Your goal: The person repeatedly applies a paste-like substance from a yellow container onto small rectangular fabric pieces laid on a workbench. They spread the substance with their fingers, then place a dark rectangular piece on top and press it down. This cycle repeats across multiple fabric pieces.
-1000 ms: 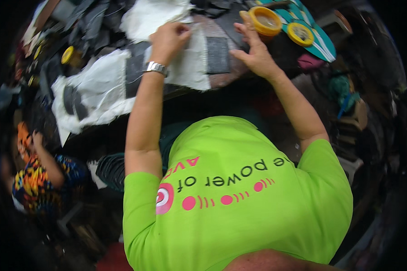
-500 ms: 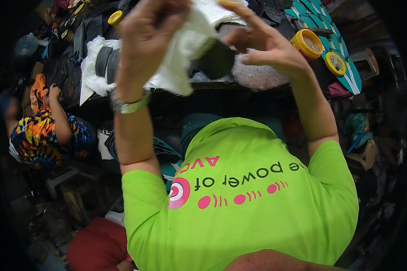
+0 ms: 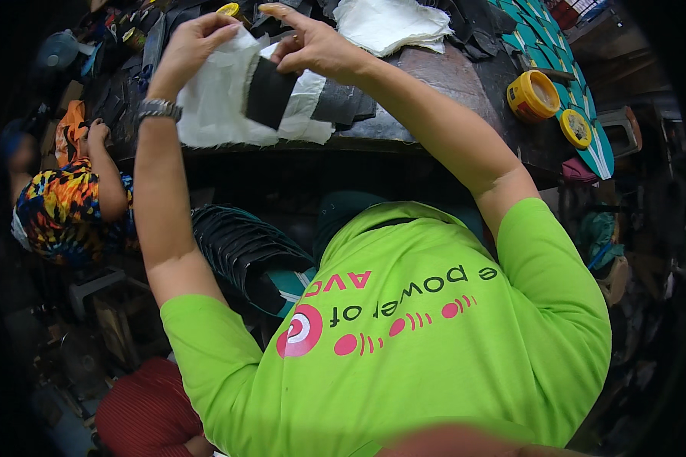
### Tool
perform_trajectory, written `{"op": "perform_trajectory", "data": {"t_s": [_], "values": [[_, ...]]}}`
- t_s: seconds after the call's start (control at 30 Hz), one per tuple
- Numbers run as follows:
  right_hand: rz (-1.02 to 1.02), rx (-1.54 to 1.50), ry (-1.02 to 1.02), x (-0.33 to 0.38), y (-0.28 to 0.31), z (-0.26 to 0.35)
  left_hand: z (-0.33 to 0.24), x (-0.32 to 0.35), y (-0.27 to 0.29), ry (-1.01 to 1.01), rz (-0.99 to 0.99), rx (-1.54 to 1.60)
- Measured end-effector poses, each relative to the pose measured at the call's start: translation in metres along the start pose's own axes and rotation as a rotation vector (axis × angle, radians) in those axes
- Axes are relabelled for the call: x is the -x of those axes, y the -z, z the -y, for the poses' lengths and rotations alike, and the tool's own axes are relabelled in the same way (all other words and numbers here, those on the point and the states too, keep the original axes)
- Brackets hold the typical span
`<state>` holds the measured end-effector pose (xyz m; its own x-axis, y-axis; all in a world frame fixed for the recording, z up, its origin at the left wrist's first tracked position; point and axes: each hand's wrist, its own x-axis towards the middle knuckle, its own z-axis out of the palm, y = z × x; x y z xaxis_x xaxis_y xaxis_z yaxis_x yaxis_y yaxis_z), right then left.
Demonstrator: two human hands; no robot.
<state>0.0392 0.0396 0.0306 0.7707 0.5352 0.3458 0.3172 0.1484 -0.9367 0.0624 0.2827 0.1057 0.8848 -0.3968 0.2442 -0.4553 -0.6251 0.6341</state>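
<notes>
My left hand (image 3: 189,55) pinches the upper edge of a white cloth piece (image 3: 209,95) with a frayed border, above the near edge of the dark worktable. A flat black piece (image 3: 270,95) hangs beside the cloth's right border, its upper end between the fingers of my right hand (image 3: 320,49). The right index finger stretches out toward the left hand. Just under and right of the black piece are another white cloth (image 3: 303,110) and several dark flat pieces (image 3: 344,103) on the table.
A stack of white cloth (image 3: 392,27) lies farther back. To the right are a yellow tub (image 3: 532,97), its yellow lid (image 3: 575,129) and green cut pieces (image 3: 533,38). Black strapped pieces (image 3: 240,247) are bundled below the table. A person in a multicoloured shirt (image 3: 61,213) works at left.
Both hands have moved left, carrying the white cloth and the black piece with them. The cloth now hangs over the place where white cloth and black pieces lay.
</notes>
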Motion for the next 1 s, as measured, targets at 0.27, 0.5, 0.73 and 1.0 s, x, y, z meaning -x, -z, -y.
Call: {"op": "perform_trajectory", "data": {"t_s": [0.27,0.5,0.73,1.0], "values": [[-0.319,0.317,0.053,0.021,0.050,-0.035,0.067,-0.037,-0.058,0.123,-0.174,-0.251],[-0.645,0.749,0.128,0.066,0.159,-0.007,0.018,-0.052,-0.048,0.100,-0.574,-0.110],[-0.552,1.546,0.293,0.020,0.213,-0.007,-0.076,-0.066,-0.151,-0.180,-0.138,0.094],[-0.476,1.648,0.120,0.004,0.223,-0.031,-0.102,-0.081,-0.251,-0.036,0.208,-0.211]]}}
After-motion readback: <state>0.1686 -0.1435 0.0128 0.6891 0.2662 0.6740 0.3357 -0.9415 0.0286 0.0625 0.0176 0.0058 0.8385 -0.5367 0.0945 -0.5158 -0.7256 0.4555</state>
